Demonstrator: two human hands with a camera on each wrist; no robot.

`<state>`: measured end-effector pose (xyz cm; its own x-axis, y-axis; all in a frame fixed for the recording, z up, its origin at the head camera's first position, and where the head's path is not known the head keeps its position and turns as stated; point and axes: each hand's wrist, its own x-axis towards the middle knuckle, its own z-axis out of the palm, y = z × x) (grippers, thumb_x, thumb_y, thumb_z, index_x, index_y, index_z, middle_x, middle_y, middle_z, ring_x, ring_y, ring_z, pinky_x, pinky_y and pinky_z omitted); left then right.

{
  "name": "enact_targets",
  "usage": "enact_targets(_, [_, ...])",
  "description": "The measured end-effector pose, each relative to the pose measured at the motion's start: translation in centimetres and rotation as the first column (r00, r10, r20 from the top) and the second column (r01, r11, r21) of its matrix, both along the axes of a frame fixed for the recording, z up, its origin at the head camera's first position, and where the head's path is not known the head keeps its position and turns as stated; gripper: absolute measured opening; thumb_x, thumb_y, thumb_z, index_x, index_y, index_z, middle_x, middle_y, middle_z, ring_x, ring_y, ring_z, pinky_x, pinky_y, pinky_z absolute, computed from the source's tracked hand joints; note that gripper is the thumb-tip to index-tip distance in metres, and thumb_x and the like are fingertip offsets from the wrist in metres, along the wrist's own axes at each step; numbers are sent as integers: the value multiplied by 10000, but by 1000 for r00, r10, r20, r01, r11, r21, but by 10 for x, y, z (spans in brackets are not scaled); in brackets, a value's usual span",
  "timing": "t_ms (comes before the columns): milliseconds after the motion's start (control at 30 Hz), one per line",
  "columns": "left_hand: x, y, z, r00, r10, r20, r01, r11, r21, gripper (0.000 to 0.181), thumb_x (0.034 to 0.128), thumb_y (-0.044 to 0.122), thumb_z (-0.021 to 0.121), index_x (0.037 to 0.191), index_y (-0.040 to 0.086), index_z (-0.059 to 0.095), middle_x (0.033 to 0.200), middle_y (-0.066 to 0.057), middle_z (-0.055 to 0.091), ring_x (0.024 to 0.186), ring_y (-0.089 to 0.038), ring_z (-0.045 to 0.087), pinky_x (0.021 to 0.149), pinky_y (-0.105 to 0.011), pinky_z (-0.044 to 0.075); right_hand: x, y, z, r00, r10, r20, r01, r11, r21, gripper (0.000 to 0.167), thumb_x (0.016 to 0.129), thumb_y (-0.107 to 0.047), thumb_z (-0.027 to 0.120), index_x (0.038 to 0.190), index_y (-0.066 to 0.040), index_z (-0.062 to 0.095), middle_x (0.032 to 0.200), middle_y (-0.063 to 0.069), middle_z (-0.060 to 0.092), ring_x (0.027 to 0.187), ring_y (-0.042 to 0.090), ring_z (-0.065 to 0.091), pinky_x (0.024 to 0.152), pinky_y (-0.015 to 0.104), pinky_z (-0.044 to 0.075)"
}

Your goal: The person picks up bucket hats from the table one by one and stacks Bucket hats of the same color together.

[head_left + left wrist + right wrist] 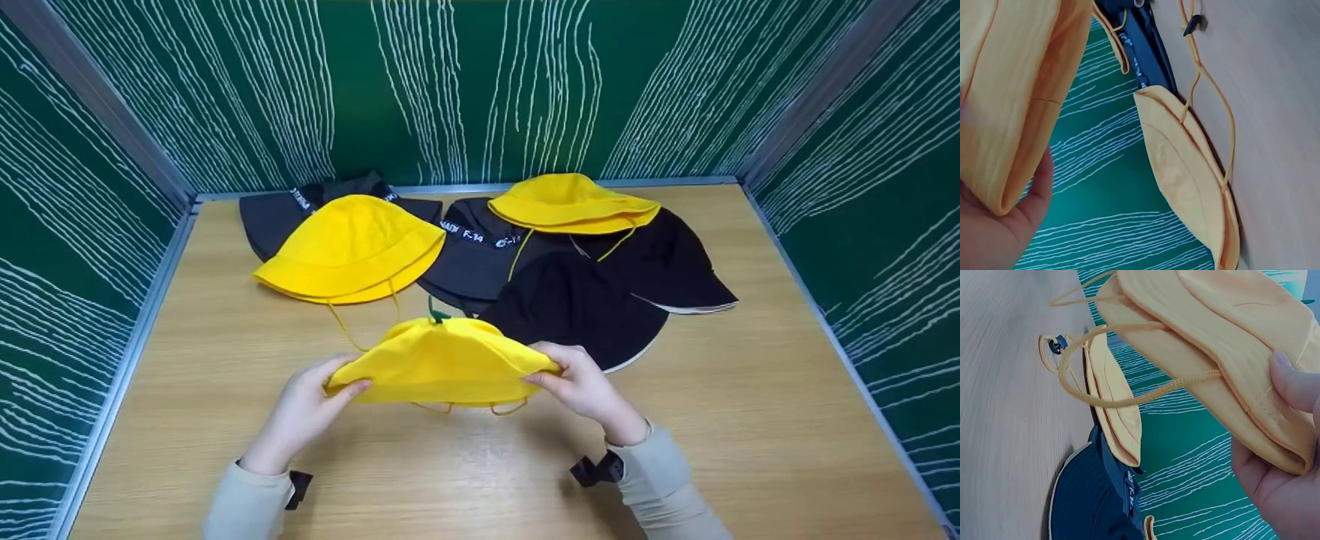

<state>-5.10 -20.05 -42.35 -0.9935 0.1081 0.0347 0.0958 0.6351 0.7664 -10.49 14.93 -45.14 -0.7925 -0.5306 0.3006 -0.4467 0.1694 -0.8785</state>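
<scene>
Yellow cloth bucket hat with a green stem on its crown (442,367): up off the pale wood-grain table (465,487), between the two hands, folded flattish, crown up, brim edge low. Left hand (307,409) pinches one brim corner, thumb on the near face, fingers behind. Right hand (589,386) pinches the opposite corner the same way. From where I stand, the grips look about level.

Handling, my judgement: equal pull from both hands, light enough not to stretch the brim; thumbs flat so the cloth doesn't crease. Thin yellow cord (1112,403) loops loose below the brim, just inside the right hand's grip; best left hanging free, not caught under fingers.

Snag risk: beyond the left hand lies another plain yellow bucket hat (352,251), its cord trailing toward the left fingertips. Steer clear. Just beyond the right hand, a black cloth bucket hat with a pale edge (570,311) sits behind the held crown; lifting a bit before any sideways move should avoid dragging it. Soft fabric, so the middle would likely sag if the hands drew together.
</scene>
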Motion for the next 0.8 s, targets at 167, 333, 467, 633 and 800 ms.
enact_targets(167, [0,-2,-3,997,65,33,-66,997,34,277,847,176,698,1108,88,674,987,-38,698,788,-132,573,743,-276,515,3,-5,0,1000,-26,5,26,999,24,167,831,-26,689,991,14,664,895,143,674,766,73,560,716,221,519])
enact_targets(333, [1,-8,-4,991,108,76,-112,993,41,305,848,200,700,1120,66,665,1031,-65,697,809,-149,566,783,-293,506,3,-11,-1,999,-48,16,46,994,94,204,828,-118,717,1000,-20,667,863,90,665,733,74,532,681,215,494])
enact_targets(467, [1,-17,-7,978,120,170,-127,991,31,373,865,267,680,1170,56,636,1103,-88,680,862,-157,576,855,-347,504,1,-19,-6,997,-53,52,45,988,150,253,839,-179,713,1036,-30,658,885,63,667,733,75,539,676,214,495])
enact_targets(633, [-2,-30,-14,960,121,253,-123,992,-7,469,876,343,656,1221,30,597,1091,-97,672,831,-155,562,813,-314,495,0,-31,-16,995,-53,87,36,981,190,298,842,-196,712,1081,-30,649,934,60,674,758,86,551,697,215,500])
enact_targets(800, [-8,-42,-22,942,138,305,-126,990,-56,531,883,375,644,1249,-1,566,1092,-118,663,827,-160,545,803,-313,475,-3,-44,-24,992,-76,104,51,973,227,325,845,-207,711,1107,-29,642,979,70,678,789,119,557,723,221,494])
